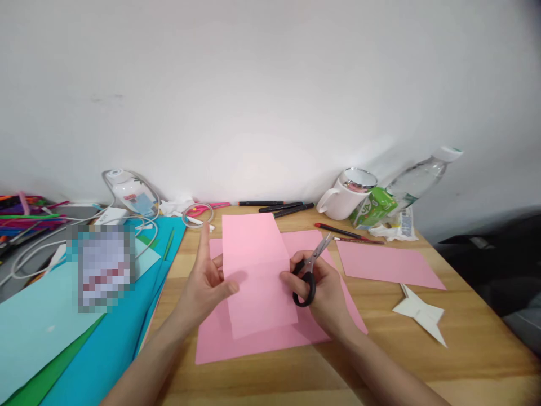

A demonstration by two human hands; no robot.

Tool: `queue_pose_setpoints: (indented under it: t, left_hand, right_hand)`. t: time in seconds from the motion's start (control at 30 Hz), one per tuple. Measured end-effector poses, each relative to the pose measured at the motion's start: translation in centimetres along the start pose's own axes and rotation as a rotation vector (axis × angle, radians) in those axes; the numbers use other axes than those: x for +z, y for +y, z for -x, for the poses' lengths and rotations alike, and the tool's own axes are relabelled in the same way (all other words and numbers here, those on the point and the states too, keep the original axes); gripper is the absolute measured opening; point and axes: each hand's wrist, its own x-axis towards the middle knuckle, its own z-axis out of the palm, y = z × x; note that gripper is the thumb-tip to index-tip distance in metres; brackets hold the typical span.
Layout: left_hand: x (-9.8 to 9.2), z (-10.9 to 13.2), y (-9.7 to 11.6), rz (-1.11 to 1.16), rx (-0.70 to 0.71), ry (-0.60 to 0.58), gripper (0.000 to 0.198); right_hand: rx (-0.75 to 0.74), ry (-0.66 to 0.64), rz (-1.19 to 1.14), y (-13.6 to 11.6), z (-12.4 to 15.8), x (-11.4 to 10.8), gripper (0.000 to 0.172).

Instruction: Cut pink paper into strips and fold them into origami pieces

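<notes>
A creased sheet of light pink paper (257, 254) is raised in front of me, over a larger pink sheet (262, 345) on the desk. My right hand (323, 293) grips black-handled scissors (310, 276), their blades pointing up and away to the right. The thumb and fingers of that hand also pinch the raised paper's right edge. At the left edge is my left hand (211, 282), index finger stretched up and thumb spread in front of the paper. Its thumb casts a shadow on the sheet and seems just off it; other fingertips are partly hidden behind the edge.
To the right lie another pink sheet (389, 265) and a folded white paper star (420, 314). A white mug (344, 194), green carton (374, 207) and tilted clear bottle (418, 180) stand behind. Black markers (287, 210) line the wall. Blue paper (114, 344) covers the left side.
</notes>
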Motion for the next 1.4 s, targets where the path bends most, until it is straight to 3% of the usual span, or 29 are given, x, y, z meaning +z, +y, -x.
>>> queue_pose_setpoints:
  t: [0.2, 0.37, 0.47, 0.57, 0.63, 1.0, 1.23, 1.4]
  left_hand:
    - [-0.6, 0.1, -0.1, -0.354, -0.027, 0.052, 0.028]
    - [-1.8, 0.1, -0.8, -0.443, 0.077, 0.076, 0.019]
    - [-3.1, 0.0, -0.6, -0.482, 0.145, 0.164, 0.019]
    - [-4.5, 0.1, 0.1, -0.475, 0.162, 0.208, 0.024]
    - [-5.3, 0.2, 0.5, -0.43, 0.124, 0.163, 0.029]
    - [-5.3, 0.5, 1.0, -0.53, -0.013, -0.187, 0.031]
    - [-5.8, 0.6, 1.4, -0.384, -0.121, -0.156, 0.048]
    - [-5.5, 0.5, 1.3, -0.454, -0.11, -0.206, 0.044]
  right_hand:
    - [-0.084, -0.063, 0.014, -0.4, -0.1, -0.4, 0.031]
    - [-0.188, -0.105, 0.028, -0.2, -0.5, -1.1, 0.029]
    - [-0.147, -0.35, 0.075, -0.4, -0.8, -2.1, 0.028]
    - [0.127, -0.781, 0.127, -1.0, -1.0, -3.2, 0.034]
    - [0.227, -0.899, 0.141, -1.3, -1.0, -3.7, 0.034]
    - [0.427, -1.026, 0.067, -0.3, -0.6, -2.8, 0.048]
    - [0.431, -1.057, 0.09, -0.5, -0.7, -3.3, 0.047]
    - [0.423, -1.061, 0.099, -0.4, -0.6, -3.0, 0.047]
